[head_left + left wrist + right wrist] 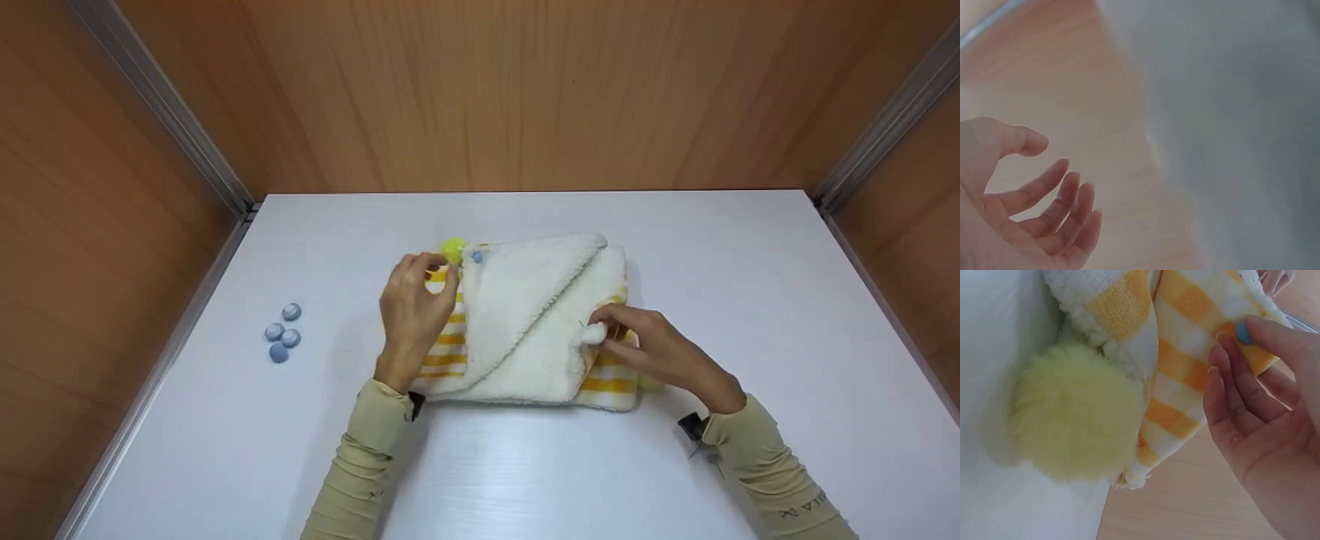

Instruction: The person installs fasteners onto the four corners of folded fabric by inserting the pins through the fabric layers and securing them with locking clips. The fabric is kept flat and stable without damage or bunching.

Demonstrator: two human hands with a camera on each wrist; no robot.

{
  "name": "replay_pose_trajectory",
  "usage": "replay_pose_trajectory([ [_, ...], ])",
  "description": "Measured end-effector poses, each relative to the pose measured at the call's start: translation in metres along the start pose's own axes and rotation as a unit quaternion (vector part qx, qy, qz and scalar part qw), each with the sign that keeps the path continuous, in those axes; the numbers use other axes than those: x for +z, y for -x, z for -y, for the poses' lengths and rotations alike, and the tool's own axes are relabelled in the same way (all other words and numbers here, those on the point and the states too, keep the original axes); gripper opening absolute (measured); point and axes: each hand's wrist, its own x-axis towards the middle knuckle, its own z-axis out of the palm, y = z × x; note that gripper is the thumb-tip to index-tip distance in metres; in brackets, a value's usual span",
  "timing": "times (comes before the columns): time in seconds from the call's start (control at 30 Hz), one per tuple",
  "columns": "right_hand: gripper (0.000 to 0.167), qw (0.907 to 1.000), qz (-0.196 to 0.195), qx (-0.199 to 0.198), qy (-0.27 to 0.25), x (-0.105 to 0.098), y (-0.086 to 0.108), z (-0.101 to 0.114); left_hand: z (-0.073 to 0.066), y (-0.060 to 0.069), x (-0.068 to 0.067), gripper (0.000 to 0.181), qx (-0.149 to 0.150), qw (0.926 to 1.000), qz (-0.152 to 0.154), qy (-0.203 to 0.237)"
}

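Both hands (414, 313) are bare. Left sleeve (349, 465) and right sleeve (761, 461): khaki, close-fitting, creased. Dark lettering (804, 506) marks the right sleeve. A small black unit (694, 425) is fitted at each wrist; thin dark wires extend from the right unit.

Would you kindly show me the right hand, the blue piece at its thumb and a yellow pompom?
Right hand (1278, 430), right wrist view, palm.
Blue piece (1243, 332), right wrist view, exposed surface.
Yellow pompom (1075, 413), right wrist view, middle.
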Motion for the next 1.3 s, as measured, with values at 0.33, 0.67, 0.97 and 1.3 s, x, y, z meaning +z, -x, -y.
replay_pose_trajectory([
  [0.33, 0.030, 0.9999, 0.000, -0.010, -0.005, -0.002, 0.001, 0.001, 0.046, -0.020, -0.030, 0.027, -0.104, 0.9907, -0.019, -0.085],
  [0.67, 0.031, 0.9999, 0.011, 0.006, 0.000, -0.002, 0.002, 0.002, 0.092, -0.025, -0.064, 0.033, -0.197, 0.9681, -0.036, -0.150],
  [0.97, 0.032, 0.9995, 0.024, 0.020, 0.002, -0.001, 0.003, 0.002, 0.135, -0.014, -0.091, 0.042, -0.315, 0.9298, 0.020, -0.190],
  [1.3, 0.031, 0.9996, 0.028, 0.003, -0.002, -0.002, 0.004, 0.001, 0.152, -0.009, -0.095, 0.046, -0.383, 0.9034, 0.103, -0.164],
])
